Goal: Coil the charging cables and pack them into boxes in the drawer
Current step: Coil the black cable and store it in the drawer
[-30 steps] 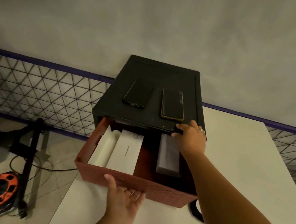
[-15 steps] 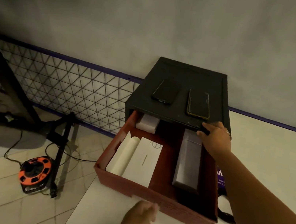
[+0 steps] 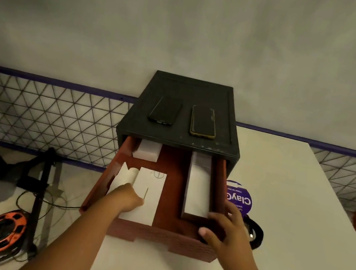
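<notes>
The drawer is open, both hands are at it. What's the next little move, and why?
Probably lift the white box out with the left hand, which rests on it. The drawer is pulled out, the box looks closed, and a black cable lies on the table by the right hand, not yet packed.

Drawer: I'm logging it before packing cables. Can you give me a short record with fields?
drawer: red, pulled out of black cabinet
front left: flat white box
back left: small white box
right side: long grey box
cabinet top: dark phone, gold-edged phone
left hand: on the flat white box, grip hidden
right hand: fingers spread at drawer's front right corner
cable: black coil on table, right of drawer
</notes>
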`<state>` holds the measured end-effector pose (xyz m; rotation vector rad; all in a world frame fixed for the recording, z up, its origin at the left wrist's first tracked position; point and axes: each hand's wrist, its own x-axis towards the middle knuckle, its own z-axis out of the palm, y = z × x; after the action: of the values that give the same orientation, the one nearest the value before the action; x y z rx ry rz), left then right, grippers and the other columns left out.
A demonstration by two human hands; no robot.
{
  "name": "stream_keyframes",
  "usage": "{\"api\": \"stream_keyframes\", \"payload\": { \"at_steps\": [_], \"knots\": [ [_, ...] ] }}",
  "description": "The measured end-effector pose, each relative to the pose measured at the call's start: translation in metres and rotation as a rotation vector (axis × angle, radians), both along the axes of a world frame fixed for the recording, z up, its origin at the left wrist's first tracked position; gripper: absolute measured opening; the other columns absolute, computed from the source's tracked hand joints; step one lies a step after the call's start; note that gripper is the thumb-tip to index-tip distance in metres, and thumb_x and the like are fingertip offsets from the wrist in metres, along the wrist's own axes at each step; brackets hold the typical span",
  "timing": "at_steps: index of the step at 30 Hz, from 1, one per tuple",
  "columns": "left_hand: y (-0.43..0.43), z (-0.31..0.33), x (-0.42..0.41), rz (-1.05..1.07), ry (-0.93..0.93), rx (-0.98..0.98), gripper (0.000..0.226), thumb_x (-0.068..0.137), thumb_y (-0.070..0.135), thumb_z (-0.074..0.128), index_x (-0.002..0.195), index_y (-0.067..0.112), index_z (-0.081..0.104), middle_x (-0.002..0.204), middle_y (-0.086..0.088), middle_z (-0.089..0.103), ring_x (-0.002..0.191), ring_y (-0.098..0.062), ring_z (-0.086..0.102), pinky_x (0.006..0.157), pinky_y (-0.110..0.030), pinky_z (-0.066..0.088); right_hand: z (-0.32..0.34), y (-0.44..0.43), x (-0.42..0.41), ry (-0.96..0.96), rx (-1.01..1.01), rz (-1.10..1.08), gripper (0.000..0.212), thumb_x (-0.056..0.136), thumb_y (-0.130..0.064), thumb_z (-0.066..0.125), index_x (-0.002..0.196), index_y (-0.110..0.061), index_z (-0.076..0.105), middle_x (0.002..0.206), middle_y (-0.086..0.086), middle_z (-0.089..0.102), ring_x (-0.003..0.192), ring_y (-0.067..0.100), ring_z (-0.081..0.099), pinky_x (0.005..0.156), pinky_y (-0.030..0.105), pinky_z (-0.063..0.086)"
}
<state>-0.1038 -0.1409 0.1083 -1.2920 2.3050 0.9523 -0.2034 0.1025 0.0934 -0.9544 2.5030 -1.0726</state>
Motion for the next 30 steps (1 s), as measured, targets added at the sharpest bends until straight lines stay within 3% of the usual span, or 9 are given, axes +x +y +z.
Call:
{"api": "stream_keyframes", "payload": {
  "at_steps": [2, 5, 7, 10, 15, 18, 22, 26, 30],
  "knots": [
    [-0.003, -0.009, -0.002, 0.003, -0.042, 0.039, 0.045, 0.09, 0.027, 0.057, 0.128, 0.007, 0.045, 0.126, -0.012, 0.054, 0.112, -0.025, 0.053, 0.088, -0.029, 0.044, -0.002, 0.006, 0.01, 0.046, 0.065, 0.035, 0.036, 0.071, -0.053, 0.07, 0.097, -0.028, 0.066, 0.134, -0.02, 0.03, 0.119, 0.001, 0.034, 0.095, 0.012, 0.03],
    [-0.004, -0.016, -0.006, -0.01, -0.004, 0.057, 0.036, 0.087, 0.016, 0.06, 0.121, 0.007, 0.056, 0.114, -0.009, 0.059, 0.101, -0.023, 0.055, 0.082, -0.028, 0.043, -0.006, 0.012, 0.014, 0.234, 0.128, -0.014, 0.069, 0.066, -0.087, 0.032, 0.067, -0.024, 0.061, 0.104, -0.018, 0.055, 0.086, 0.004, 0.057, 0.062, 0.003, 0.031],
    [-0.002, -0.012, -0.009, -0.003, 0.104, 0.029, 0.025, 0.088, 0.014, 0.057, 0.112, 0.007, 0.06, 0.101, -0.007, 0.058, 0.091, -0.021, 0.053, 0.076, -0.027, 0.04, -0.01, 0.013, 0.014, 0.38, 0.12, -0.031, 0.067, 0.079, -0.079, 0.026, 0.056, -0.022, 0.055, 0.072, -0.013, 0.058, 0.056, 0.008, 0.056, 0.052, 0.001, 0.017],
    [0.005, 0.007, -0.008, -0.025, 0.28, -0.12, 0.008, 0.092, 0.016, 0.053, 0.093, 0.011, 0.059, 0.089, -0.005, 0.056, 0.083, -0.021, 0.052, 0.067, -0.028, 0.04, -0.013, 0.011, 0.014, 0.488, 0.15, -0.032, 0.064, 0.088, -0.068, 0.025, 0.055, -0.022, 0.054, 0.057, -0.01, 0.051, 0.044, 0.01, 0.051, 0.053, 0.002, 0.007],
    [0.018, 0.05, 0.008, -0.007, 0.687, -0.276, 0.009, 0.094, 0.015, 0.052, 0.091, 0.019, 0.06, 0.081, 0.008, 0.057, 0.074, -0.004, 0.05, 0.055, -0.018, 0.034, -0.02, 0.005, 0.003, 0.575, 0.112, -0.078, 0.063, 0.089, -0.065, 0.025, 0.057, -0.019, 0.053, 0.058, -0.007, 0.053, 0.041, 0.012, 0.051, 0.037, 0.015, 0.028],
    [0.021, 0.068, 0.02, -0.026, 0.81, -0.355, 0.01, 0.091, 0.013, 0.055, 0.087, 0.019, 0.063, 0.081, 0.012, 0.06, 0.077, -0.002, 0.054, 0.057, -0.015, 0.036, -0.011, -0.008, -0.009, 0.569, 0.156, -0.097, 0.064, 0.089, -0.067, 0.021, 0.058, -0.022, 0.054, 0.057, -0.008, 0.054, 0.04, 0.011, 0.052, 0.037, 0.007, 0.018],
    [0.024, 0.077, 0.036, -0.011, 0.854, -0.301, 0.016, 0.089, 0.01, 0.058, 0.076, 0.02, 0.061, 0.08, 0.013, 0.062, 0.078, 0.0, 0.055, 0.063, -0.016, 0.044, -0.003, -0.024, -0.026, 0.502, 0.179, -0.094, 0.065, 0.085, -0.07, 0.025, 0.061, -0.017, 0.054, 0.06, -0.008, 0.053, 0.045, 0.01, 0.048, 0.045, 0.003, 0.01],
    [0.026, 0.066, 0.045, -0.043, 0.805, -0.274, 0.024, 0.087, 0.01, 0.06, 0.07, 0.026, 0.059, 0.071, 0.007, 0.064, 0.07, -0.004, 0.058, 0.058, -0.013, 0.043, -0.005, -0.037, -0.05, 0.398, 0.21, -0.115, 0.045, 0.087, -0.052, 0.05, 0.085, -0.008, 0.058, 0.085, 0.001, 0.056, 0.07, 0.016, 0.047, 0.049, 0.018, 0.028],
    [0.028, 0.045, 0.045, -0.137, 0.777, -0.266, 0.027, 0.087, 0.007, 0.06, 0.069, 0.027, 0.058, 0.067, 0.007, 0.062, 0.079, 0.0, 0.056, 0.061, -0.01, 0.042, 0.009, -0.055, -0.063, 0.285, 0.251, -0.133, 0.033, 0.091, -0.046, 0.048, 0.081, -0.015, 0.048, 0.093, 0.001, 0.056, 0.076, 0.018, 0.052, 0.062, 0.027, 0.04]
  ]
}}
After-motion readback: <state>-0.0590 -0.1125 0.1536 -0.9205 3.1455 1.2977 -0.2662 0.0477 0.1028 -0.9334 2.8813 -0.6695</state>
